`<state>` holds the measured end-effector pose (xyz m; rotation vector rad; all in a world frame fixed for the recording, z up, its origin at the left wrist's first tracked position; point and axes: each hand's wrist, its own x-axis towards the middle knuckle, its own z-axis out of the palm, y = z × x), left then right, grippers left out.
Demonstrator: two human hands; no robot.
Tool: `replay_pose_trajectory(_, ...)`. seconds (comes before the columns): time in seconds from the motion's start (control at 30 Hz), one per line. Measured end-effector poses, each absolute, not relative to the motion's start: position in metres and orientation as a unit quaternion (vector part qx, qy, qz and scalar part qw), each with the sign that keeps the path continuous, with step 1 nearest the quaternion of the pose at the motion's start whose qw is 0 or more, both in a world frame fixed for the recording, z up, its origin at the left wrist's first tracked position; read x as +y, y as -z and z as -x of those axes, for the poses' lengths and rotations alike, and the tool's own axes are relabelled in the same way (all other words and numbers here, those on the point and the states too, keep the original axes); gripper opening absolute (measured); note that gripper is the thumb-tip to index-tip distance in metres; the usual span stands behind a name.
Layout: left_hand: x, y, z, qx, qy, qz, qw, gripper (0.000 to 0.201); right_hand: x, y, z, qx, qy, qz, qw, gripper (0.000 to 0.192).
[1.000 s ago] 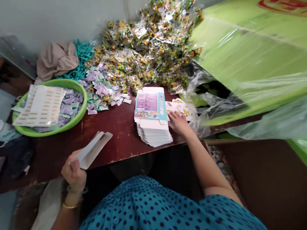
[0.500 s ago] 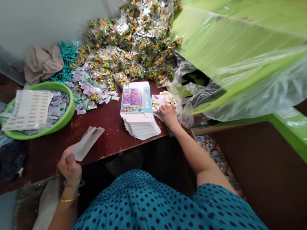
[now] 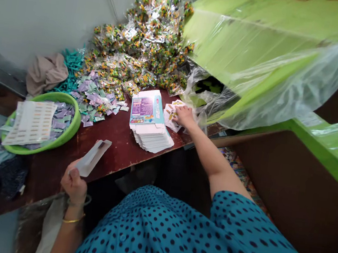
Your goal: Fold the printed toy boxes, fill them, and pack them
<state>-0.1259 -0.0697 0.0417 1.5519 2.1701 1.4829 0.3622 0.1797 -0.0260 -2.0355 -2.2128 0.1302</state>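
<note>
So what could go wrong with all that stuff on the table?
The fanned stack of flat white cartons juts over the dark red table edge and might slide off. The right hand, pressing on small printed cards, could nudge them. The heaped clear plastic packets could spill forward.

Free: bare tabletop [image 3: 116, 153] btwn green basin [image 3: 75, 125] & flat-carton stack [image 3: 152, 134].
Blocked: packet heap [image 3: 144, 53] behind; plastic-wrapped green sheets [image 3: 257, 59] overhang right.

printed cards [image 3: 170, 112]: partly under right hand [image 3: 184, 116] | green sheets [image 3: 258, 51]: cut off top, blurred
</note>
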Motion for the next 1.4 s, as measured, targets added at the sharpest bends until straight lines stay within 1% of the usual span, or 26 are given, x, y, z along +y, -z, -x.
replay_pose_trajectory(0.03,-0.07,-0.043,0.125,0.71,-0.486,-0.508,0.045,0.057,0.187,0.026,-0.358,-0.731,-0.052,0.677,0.062,0.056)
replay_pose_trajectory(0.1,-0.073,-0.045,0.125,0.71,-0.49,-0.504,0.047,0.058,0.198,0.026,-0.353,-0.728,-0.061,0.68,0.063,0.049)
replay_pose_trajectory(0.27,-0.082,-0.045,0.129,0.7,-0.51,-0.493,0.085,0.06,0.203,0.026,-0.365,-0.719,-0.069,0.686,0.092,0.039)
replay_pose_trajectory(0.37,-0.08,-0.046,0.132,0.693,-0.518,-0.49,0.101,0.059,0.199,0.03,-0.377,-0.669,-0.078,0.716,0.182,0.031)
replay_pose_trajectory(0.43,-0.077,-0.046,0.134,0.69,-0.523,-0.49,0.097,0.059,0.195,0.033,-0.382,-0.637,-0.081,0.727,0.244,0.029)
replay_pose_trajectory(0.47,-0.076,-0.046,0.135,0.689,-0.525,-0.49,0.095,0.058,0.193,0.035,-0.383,-0.629,-0.078,0.728,0.26,0.029)
replay_pose_trajectory(0.57,-0.074,-0.045,0.137,0.684,-0.531,-0.49,0.097,0.057,0.187,0.033,-0.385,-0.637,-0.046,0.72,0.269,0.023)
replay_pose_trajectory(0.6,-0.074,-0.044,0.137,0.682,-0.535,-0.489,0.101,0.057,0.186,0.031,-0.385,-0.636,-0.036,0.716,0.286,0.02)
replay_pose_trajectory(0.67,-0.075,-0.044,0.136,0.675,-0.54,-0.49,0.109,0.055,0.186,0.023,-0.385,-0.616,-0.032,0.705,0.349,0.018)
replay_pose_trajectory(0.73,-0.076,-0.044,0.134,0.67,-0.542,-0.493,0.117,0.053,0.188,0.012,-0.382,-0.575,-0.064,0.686,0.442,0.019)
replay_pose_trajectory(0.8,-0.076,-0.044,0.132,0.664,-0.548,-0.495,0.118,0.052,0.189,-0.001,-0.373,-0.542,-0.132,0.642,0.527,0.022)
replay_pose_trajectory(0.83,-0.075,-0.045,0.131,0.662,-0.55,-0.495,0.118,0.053,0.188,-0.009,-0.365,-0.535,-0.177,0.61,0.558,0.025)
replay_pose_trajectory(0.9,-0.073,-0.045,0.13,0.663,-0.553,-0.491,0.119,0.054,0.181,-0.024,-0.344,-0.536,-0.278,0.536,0.59,0.036)
replay_pose_trajectory(0.97,-0.071,-0.046,0.129,0.665,-0.554,-0.485,0.127,0.054,0.169,-0.039,-0.318,-0.545,-0.351,0.479,0.592,0.045)
replay_pose_trajectory(1.0,-0.071,-0.047,0.129,0.664,-0.555,-0.483,0.133,0.054,0.162,-0.046,-0.303,-0.554,-0.366,0.464,0.587,0.043)
replay_pose_trajectory(1.07,-0.071,-0.047,0.128,0.659,-0.559,-0.482,0.142,0.053,0.148,-0.059,-0.276,-0.576,-0.358,0.455,0.577,0.031)
replay_pose_trajectory(1.17,-0.071,-0.05,0.127,0.648,-0.564,-0.489,0.151,0.051,0.132,-0.073,-0.242,-0.616,-0.315,0.451,0.564,0.021)
replay_pose_trajectory(1.3,-0.069,-0.056,0.124,0.645,-0.572,-0.483,0.154,0.054,0.103,-0.099,-0.21,-0.682,-0.219,0.429,0.55,0.023)
replay_pose_trajectory(1.4,-0.064,-0.061,0.122,0.648,-0.581,-0.468,0.156,0.059,0.074,-0.119,-0.176,-0.754,-0.131,0.337,0.548,0.015)
